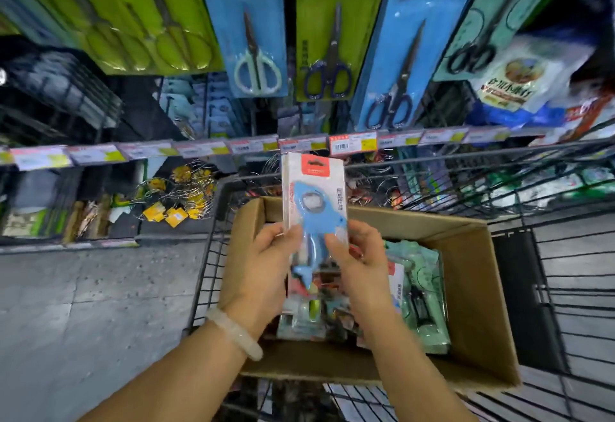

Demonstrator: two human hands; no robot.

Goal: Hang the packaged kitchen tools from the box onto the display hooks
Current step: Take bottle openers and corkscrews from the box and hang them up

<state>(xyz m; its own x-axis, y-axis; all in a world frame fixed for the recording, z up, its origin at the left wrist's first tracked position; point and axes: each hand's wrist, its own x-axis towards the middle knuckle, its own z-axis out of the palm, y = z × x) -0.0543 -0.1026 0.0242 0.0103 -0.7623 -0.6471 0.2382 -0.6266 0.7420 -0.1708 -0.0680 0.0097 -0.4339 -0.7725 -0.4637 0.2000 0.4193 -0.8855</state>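
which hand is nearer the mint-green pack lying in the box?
Right. The right hand is just left of the mint-green pack, over its inner edge; the left hand is further left, across the shark pack both hold.

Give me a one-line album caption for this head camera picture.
Both hands, left and right, hold a blue shark-shaped tool package above the cardboard box, below hanging scissors.

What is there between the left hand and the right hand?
In the head view, the blue shark-shaped tool package stands between the left hand and right hand, held by both.
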